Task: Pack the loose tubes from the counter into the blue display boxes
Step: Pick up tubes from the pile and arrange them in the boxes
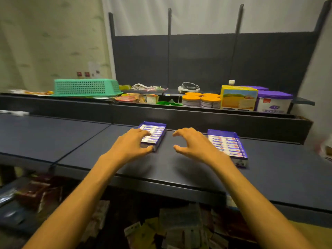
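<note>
**Two filled display boxes on the desk, both hands above them**

The dark blue desk (269, 177) spans the view, with a raised shelf (197, 112) behind it carrying a green basket (86, 87), a yellow carton (239, 97), a purple-lidded tub (274, 103) and orange-lidded jars (201, 101). Two blue display boxes lie well apart on the desk. The right display box (227, 146) sits angled, its white tubes (224, 143) packed side by side in one row from back wall to front. The left display box (152, 135) holds a similar row of tubes, partly covered by the left hand (133, 142). That hand grips the box's near corner, thumb against the front wall and fingers (143, 133) curled over the tubes. The right hand (190, 142) hovers over bare desk between the boxes, fingers spread wide and lightly curved, holding nothing; its wrist overlaps the right box's near edge in this view. No loose tubes show on the desk, so packing looks complete or nearly so.

Risks, as judged from here: gripped at one corner only, the shallow left box could tip if lifted and spill its row; pressure from the fingers could push tubes out of line; the right forearm could nudge the angled right box toward the desk edge.
</note>
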A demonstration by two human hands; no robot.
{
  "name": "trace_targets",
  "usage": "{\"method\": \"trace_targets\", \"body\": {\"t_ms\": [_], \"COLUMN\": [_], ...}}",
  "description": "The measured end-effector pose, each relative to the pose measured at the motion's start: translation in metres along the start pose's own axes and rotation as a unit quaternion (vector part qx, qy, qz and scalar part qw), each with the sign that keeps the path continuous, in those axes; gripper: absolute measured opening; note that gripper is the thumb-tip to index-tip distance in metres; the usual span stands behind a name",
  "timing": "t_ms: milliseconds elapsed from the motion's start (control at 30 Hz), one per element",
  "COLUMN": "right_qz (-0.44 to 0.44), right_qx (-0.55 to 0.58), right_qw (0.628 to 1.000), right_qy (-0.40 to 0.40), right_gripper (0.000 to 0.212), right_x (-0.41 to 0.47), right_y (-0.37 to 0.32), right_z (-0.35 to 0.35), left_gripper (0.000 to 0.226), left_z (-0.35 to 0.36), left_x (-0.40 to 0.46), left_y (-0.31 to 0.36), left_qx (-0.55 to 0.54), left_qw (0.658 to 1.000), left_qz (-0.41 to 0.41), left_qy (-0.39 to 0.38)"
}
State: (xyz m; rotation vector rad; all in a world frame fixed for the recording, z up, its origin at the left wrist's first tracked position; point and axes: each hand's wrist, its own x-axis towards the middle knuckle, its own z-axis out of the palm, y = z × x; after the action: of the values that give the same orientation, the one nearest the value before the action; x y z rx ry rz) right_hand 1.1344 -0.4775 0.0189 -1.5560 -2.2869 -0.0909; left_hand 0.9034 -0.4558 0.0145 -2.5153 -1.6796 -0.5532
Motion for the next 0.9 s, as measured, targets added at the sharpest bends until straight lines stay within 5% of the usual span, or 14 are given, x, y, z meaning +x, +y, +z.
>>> {"method": "trace_targets", "body": {"t_ms": [500, 900], "right_qz": [-0.135, -0.195], "right_qx": [0.026, 0.039], "right_qw": [0.989, 0.979], "right_qy": [-0.049, -0.050], "right_gripper": [0.048, 0.049], "right_x": [0.180, 0.322], "right_y": [-0.336, -0.488], "right_z": [0.132, 0.223], "left_gripper": [0.057, 0.056], "left_z": [-0.105, -0.123], "left_x": [-0.162, -0.178], "left_y": [-0.361, -0.560], "left_qx": [0.069, 0.078], "left_qw": [0.988, 0.977], "left_qz": [-0.137, -0.196], "left_qy": [0.005, 0.007]}}
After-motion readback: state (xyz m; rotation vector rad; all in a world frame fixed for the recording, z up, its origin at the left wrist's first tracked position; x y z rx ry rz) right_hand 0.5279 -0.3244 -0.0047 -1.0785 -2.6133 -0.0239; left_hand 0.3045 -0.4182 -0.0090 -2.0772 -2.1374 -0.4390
